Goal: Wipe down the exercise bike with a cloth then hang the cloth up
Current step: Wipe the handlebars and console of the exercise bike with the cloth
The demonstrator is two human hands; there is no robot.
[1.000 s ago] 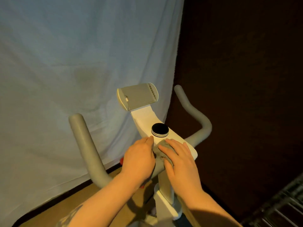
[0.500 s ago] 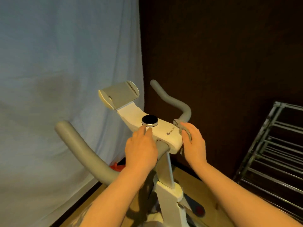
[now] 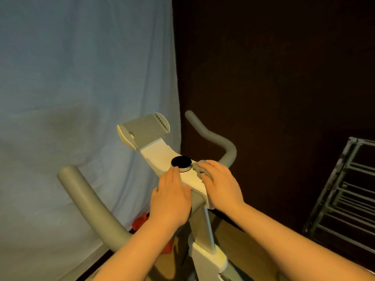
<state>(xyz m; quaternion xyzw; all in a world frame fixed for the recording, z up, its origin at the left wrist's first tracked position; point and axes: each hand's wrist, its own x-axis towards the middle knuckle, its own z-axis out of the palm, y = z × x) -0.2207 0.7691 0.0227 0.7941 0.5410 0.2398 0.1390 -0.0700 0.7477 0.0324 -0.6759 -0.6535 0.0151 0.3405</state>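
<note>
Back onto the top of the white console (image 3: 190,179) the right hand (image 3: 221,183) has been brought, after sitting at the console's right edge half a second ago, and the grey cloth (image 3: 199,169) is carried with it. Now the cloth is pressed flat against the console beneath the right palm and fingers, bunched just to the right of the black round knob (image 3: 181,160), with only its far edge seen poking out past the fingertips. Whether those fingers are curled round the cloth or simply laid flat on it cannot be told for certain; they are seen stretched forward over it. The left hand (image 3: 172,199) is laid open on the near left part of the console, fingers straight, their tips just short of the knob. Beyond the knob, the grey tablet holder (image 3: 145,131) is tilted up at the far end of the exercise bike (image 3: 203,230). Grey handlebars are swept out on both sides: the left one (image 3: 89,199) near and large, the right one (image 3: 213,136) curving away behind the right hand. A pale sheet (image 3: 81,78) is hung on the left, and a metal rack (image 3: 345,199) is seen at the right edge.
</note>
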